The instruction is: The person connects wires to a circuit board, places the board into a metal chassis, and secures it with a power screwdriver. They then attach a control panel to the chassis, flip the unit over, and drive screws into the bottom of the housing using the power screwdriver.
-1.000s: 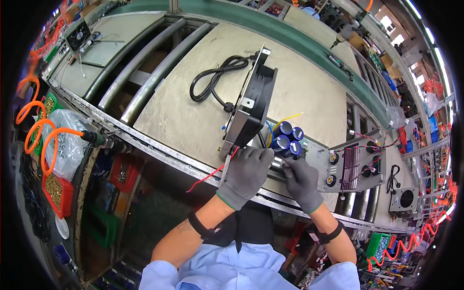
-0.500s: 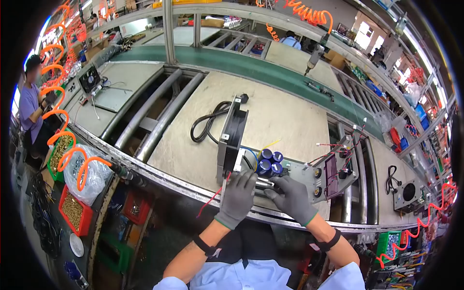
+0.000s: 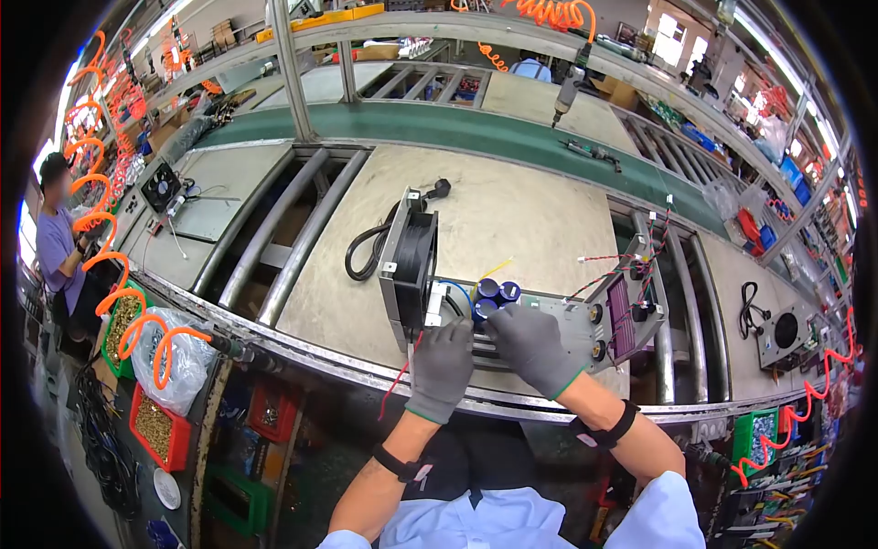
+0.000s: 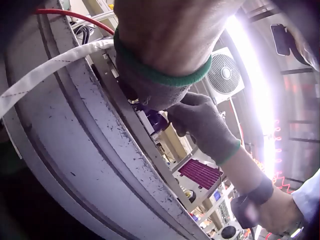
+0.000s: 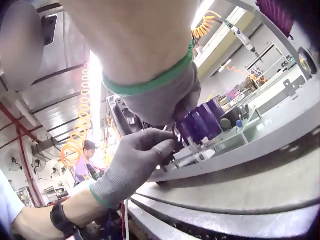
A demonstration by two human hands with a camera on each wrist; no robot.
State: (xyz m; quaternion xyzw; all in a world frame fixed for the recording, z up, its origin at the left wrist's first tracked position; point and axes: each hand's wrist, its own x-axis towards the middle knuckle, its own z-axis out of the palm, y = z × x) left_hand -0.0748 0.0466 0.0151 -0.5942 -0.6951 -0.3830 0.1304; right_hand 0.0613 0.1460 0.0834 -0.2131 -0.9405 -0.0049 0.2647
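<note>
Gloved left hand (image 3: 441, 366) bends its fingers just left of the blue capacitors (image 3: 488, 289) in the head view, while the gloved right hand (image 3: 538, 349) reaches in at their near side, above a metal chassis (image 3: 569, 320) on the desk (image 3: 512, 201); a black fan (image 3: 417, 261) stands upright left of the capacitors, a purple heat sink (image 3: 624, 320) right of them

Left wrist view: right hand's fingers curl beside the capacitors, what they grip impossible to tell

Right wrist view: left thumb and forefinger pinch a small dark piece (image 5: 177, 143) near the capacitors
</note>
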